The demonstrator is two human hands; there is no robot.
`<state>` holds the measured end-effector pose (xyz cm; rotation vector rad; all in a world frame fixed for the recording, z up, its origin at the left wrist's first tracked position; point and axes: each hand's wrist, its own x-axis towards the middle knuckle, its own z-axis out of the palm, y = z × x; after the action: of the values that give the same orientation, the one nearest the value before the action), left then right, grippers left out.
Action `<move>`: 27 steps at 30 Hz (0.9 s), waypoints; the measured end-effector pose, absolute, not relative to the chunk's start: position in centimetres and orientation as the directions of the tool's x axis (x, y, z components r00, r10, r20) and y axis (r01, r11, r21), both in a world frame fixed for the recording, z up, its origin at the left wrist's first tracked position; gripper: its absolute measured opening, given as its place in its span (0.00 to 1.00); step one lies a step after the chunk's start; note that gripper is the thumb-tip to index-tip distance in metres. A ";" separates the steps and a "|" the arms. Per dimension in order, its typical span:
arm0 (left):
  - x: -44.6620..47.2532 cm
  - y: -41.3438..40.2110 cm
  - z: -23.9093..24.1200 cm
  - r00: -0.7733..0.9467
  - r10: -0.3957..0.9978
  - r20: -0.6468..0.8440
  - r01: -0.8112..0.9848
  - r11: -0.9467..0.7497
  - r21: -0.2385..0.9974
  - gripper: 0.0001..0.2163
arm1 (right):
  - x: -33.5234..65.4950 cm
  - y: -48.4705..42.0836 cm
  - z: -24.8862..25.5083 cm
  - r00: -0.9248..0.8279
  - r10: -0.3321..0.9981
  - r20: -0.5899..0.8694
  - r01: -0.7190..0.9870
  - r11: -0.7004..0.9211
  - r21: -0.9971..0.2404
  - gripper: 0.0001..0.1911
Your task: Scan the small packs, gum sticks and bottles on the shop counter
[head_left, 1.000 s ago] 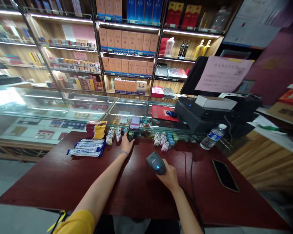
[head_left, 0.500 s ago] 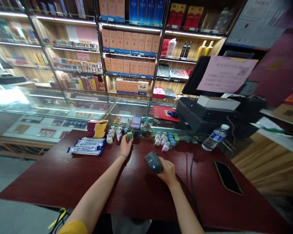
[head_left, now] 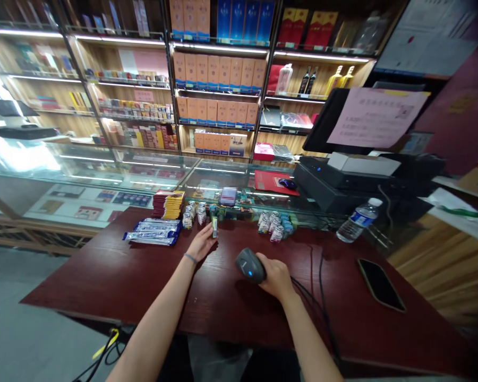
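My left hand pinches a small green pack upright between thumb and fingers, just above the dark red table. Behind it stand several small white bottles. My right hand is wrapped round the handle of a dark grey barcode scanner, whose blue light is lit and whose head points left toward the pack. To the right of the left hand sits another cluster of small bottles with green and blue packs beside them.
Blue and white long packets and a stack of red-yellow packs lie at the left. A water bottle, a phone and the scanner's cable are on the right. A glass counter borders the far edge.
My left hand has drawn the small green pack back from the row of goods and turned it upright. The scanner stays in my right hand, nearly in place; the view has shifted slightly.
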<state>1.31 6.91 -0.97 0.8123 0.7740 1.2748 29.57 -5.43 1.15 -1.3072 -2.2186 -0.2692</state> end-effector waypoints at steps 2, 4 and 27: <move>1.4 7.2 -1.2 0.126 0.992 -0.022 -0.462 0.078 0.884 0.18 | 29.3 -5.6 1.4 -0.390 0.757 0.524 0.857 0.507 -0.096 0.25; 1.4 7.3 -1.4 0.120 0.993 -0.008 -0.417 0.058 0.907 0.17 | 29.1 -5.8 1.6 -0.398 0.766 0.504 0.854 0.510 -0.101 0.22; 8.9 5.4 1.1 0.153 0.967 0.202 -0.103 -0.188 0.977 0.32 | 37.0 -7.8 2.1 -0.242 0.753 0.613 0.889 0.425 -0.171 0.19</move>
<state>8.89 5.42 1.11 1.3571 0.9239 1.2668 36.99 -7.80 2.13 -1.3811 -2.0515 -0.2797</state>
